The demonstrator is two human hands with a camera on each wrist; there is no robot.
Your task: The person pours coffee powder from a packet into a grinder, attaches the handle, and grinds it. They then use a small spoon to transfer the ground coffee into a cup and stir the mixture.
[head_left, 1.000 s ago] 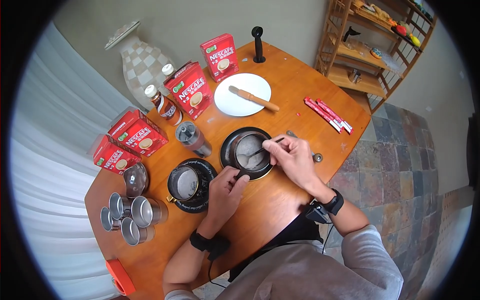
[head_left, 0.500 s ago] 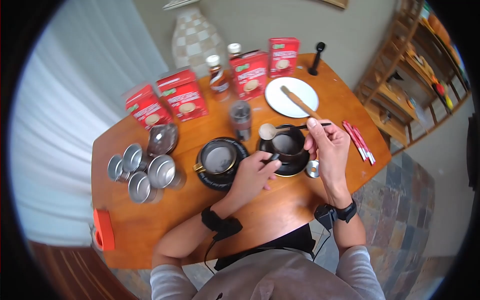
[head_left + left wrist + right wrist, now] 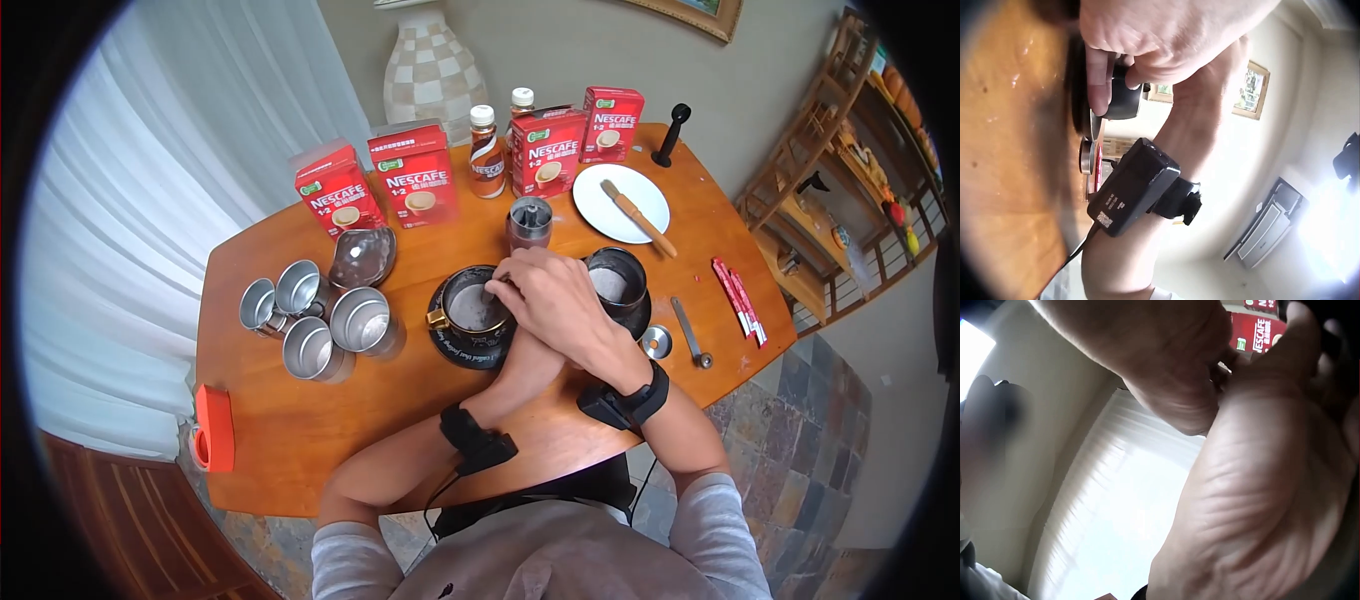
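My right hand (image 3: pixel 555 300) crosses over my left and reaches to the left black cup (image 3: pixel 462 312). Its fingers pinch the dark handle of a spoon, mostly hidden by the hand, with the tip inside that cup. A greyish-white content shows in the cup, which has a gold handle and stands on a black saucer (image 3: pixel 455 347) with white lettering. Beneath the right hand, my left hand (image 3: pixel 1160 37) holds the right black cup (image 3: pixel 1124 103) by its handle side, thumb and finger right at the cup. In the head view most of the left hand is hidden.
Behind the cups stand a grinder (image 3: pixel 529 222), red Nescafe boxes (image 3: pixel 417 185) and bottles (image 3: pixel 487 155). Several metal cups (image 3: pixel 365 320) are at the left. A white plate (image 3: pixel 597 218) bears a brush (image 3: pixel 640 217). Red sachets (image 3: pixel 737 300) and a metal tool (image 3: pixel 688 330) lie right.
My right hand, with the spoon, has moved left from the right cup, over the left hand, to the left cup. The left hand stays by the right cup. The head view has turned.
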